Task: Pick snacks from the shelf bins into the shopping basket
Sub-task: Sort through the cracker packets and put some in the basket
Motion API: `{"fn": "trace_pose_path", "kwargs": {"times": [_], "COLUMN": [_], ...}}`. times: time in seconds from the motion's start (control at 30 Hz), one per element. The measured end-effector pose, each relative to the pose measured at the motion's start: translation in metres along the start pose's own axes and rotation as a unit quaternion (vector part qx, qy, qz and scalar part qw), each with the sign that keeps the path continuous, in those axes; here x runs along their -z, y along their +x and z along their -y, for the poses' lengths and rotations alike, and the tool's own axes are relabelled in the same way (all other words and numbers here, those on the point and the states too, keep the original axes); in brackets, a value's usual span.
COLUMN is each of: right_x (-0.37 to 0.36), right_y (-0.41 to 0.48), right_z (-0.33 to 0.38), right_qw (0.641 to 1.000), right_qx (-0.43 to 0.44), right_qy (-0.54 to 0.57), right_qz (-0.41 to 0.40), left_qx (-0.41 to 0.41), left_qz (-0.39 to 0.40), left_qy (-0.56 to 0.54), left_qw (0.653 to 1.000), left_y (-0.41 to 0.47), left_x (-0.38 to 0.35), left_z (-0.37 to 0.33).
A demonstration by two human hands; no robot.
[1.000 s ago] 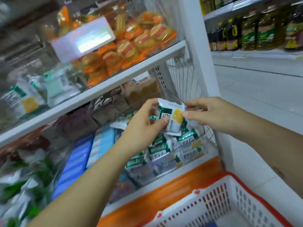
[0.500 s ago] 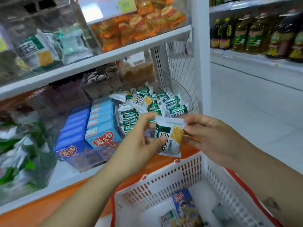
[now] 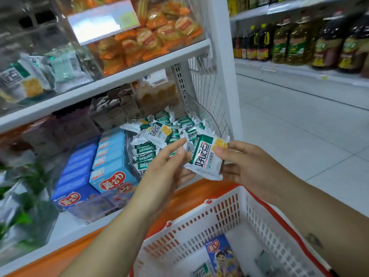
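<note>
A white-and-green cracker packet [image 3: 205, 156] is held above the far rim of the white, red-rimmed shopping basket [image 3: 225, 214]. My right hand [image 3: 249, 170] pinches its right side, thumb on the yellow cracker picture and fingers beneath. My left hand [image 3: 165, 170] lies at the packet's left edge with fairly straight fingers; its lower fingers touch the underside and its thumb is off the wrapper. Behind both hands, a clear shelf bin [image 3: 159, 136] holds several packets of the same kind. In the basket lie a blue snack box [image 3: 221, 254] and a green-and-white packet [image 3: 201, 270].
Blue snack boxes [image 3: 111, 156] are stacked left of the bin. Orange-wrapped snacks [image 3: 155, 37] fill the bin on the shelf above. A white shelf post [image 3: 225, 76] rises right of the bin. Oil bottles [image 3: 295, 41] line the far shelves across a tiled aisle [image 3: 299, 126].
The packet has left the bin, come down over the basket and shifted right into my right hand's pinch. My left thumb has come off it.
</note>
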State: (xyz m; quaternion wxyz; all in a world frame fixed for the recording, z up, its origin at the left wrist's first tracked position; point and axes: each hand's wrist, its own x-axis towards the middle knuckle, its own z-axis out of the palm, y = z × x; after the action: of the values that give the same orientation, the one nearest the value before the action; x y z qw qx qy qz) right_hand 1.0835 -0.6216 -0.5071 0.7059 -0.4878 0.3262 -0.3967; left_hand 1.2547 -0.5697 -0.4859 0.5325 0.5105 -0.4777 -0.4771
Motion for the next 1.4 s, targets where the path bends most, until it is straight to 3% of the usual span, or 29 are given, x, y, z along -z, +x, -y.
{"fn": "trace_pose_path", "kwargs": {"times": [0.1,0.27,0.57,0.77,1.03,1.1,1.23,1.4], "right_x": [0.004,0.001,-0.003,-0.001,0.004,0.004,0.007,0.004], "right_y": [0.001,0.004,0.001,0.001,-0.004,-0.004,-0.005,-0.003], "right_z": [0.001,0.000,0.004,0.005,0.017,0.019,0.024,0.015], "right_qw": [0.999,0.998,0.993,0.993,0.968,0.973,0.995,0.996], "right_qx": [0.017,0.049,0.096,0.096,0.169,0.167,0.098,0.080], "right_qy": [0.025,0.031,0.040,0.040,-0.165,-0.149,0.030,-0.014], "right_qz": [-0.021,-0.035,-0.057,-0.054,-0.089,-0.055,0.016,-0.023], "left_qx": [0.023,0.019,-0.020,-0.087,-0.097,-0.077,-0.041,-0.012], "left_qz": [-0.008,-0.012,-0.028,-0.025,-0.085,-0.099,-0.103,-0.095], "left_qy": [-0.073,-0.079,-0.060,0.029,0.104,0.088,0.018,-0.048], "left_qw": [0.997,0.997,0.998,0.995,0.986,0.988,0.994,0.994], "left_y": [-0.004,-0.007,-0.003,-0.004,-0.003,-0.002,0.001,-0.001], "left_x": [-0.015,-0.031,-0.028,-0.025,-0.011,-0.008,-0.001,-0.001], "left_z": [0.010,0.021,0.017,0.007,0.008,0.006,0.004,0.006]}}
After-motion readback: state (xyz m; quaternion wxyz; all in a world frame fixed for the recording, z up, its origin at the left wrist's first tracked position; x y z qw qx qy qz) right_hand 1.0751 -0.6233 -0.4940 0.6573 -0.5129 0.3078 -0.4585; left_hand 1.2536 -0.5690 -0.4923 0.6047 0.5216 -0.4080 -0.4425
